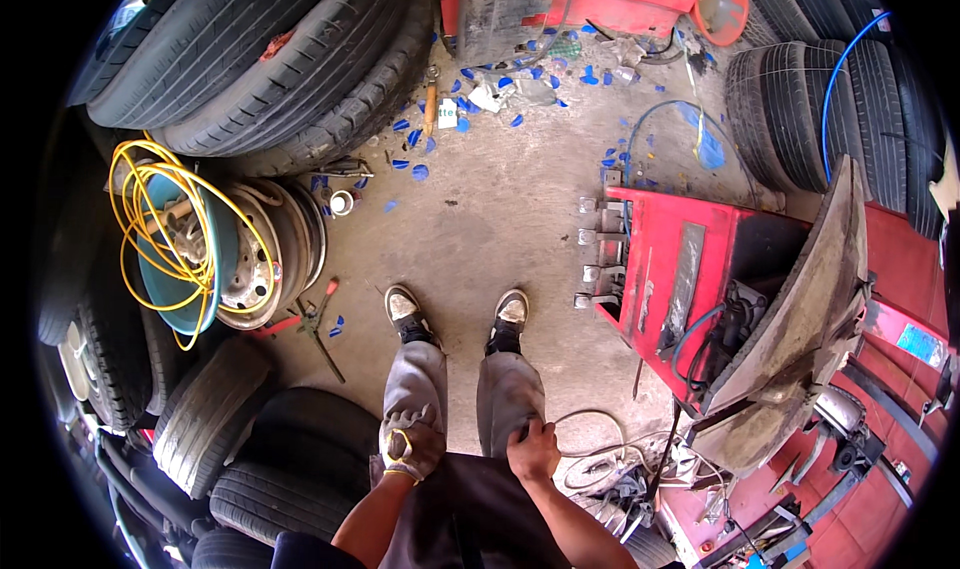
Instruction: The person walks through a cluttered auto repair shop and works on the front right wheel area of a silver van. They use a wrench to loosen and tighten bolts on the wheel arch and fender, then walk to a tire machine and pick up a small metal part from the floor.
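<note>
Two legs in grey trousers point(415, 374) with black-and-white shoes point(508, 311) stand on the concrete floor point(460, 219). My left hand point(410, 439), in a grey glove with a yellowish cuff, is at the left leg, its fingers curled; whether it holds something is hard to make out. My bare right hand point(532, 451) is closed beside the right leg near the edge of a dark garment point(450, 509); what is inside its fingers is hidden.
Stacked tyres point(270, 79) line both sides. Wheel rims point(290, 269) hold a blue basin point(165, 304) and yellow hose point(125, 199). A red machine point(655, 249) stands at right, cables near its base. Blue scraps point(420, 172) and tools point(330, 349) lie on the floor.
</note>
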Tool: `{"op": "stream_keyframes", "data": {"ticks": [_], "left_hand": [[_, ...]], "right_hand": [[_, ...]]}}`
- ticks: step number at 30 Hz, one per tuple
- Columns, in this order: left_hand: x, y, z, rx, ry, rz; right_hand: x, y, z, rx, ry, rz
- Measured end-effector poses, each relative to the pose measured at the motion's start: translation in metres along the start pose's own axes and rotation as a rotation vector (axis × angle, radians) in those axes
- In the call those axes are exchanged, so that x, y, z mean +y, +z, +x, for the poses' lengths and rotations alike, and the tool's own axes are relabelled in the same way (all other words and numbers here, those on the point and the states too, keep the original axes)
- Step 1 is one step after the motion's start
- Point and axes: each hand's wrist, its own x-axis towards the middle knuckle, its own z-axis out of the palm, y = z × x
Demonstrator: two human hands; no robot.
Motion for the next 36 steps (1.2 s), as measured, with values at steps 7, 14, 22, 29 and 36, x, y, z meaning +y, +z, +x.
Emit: {"op": "stream_keyframes", "data": {"ticks": [7, 14, 22, 29, 36], "left_hand": [[0.001, 0.014, -0.001, 0.035, 0.026, -0.022], [-0.004, 0.033, 0.002, 0.092, 0.092, 0.041], [-0.005, 0.038, 0.005, 0.162, 0.141, 0.079], [-0.006, 0.024, 0.008, 0.131, 0.128, 0.069], [-0.003, 0.015, 0.015, 0.088, 0.181, 0.118]], "right_hand": [[0.002, 0.004, -0.001, 0.004, -0.025, 0.009], [0.005, 0.01, 0.0, -0.019, -0.022, -0.012], [0.004, 0.007, 0.003, -0.008, -0.019, 0.02], [-0.003, 0.0, 0.006, 0.02, -0.03, 0.019], [-0.005, -0.002, 0.011, 0.02, -0.009, 0.029]]}}
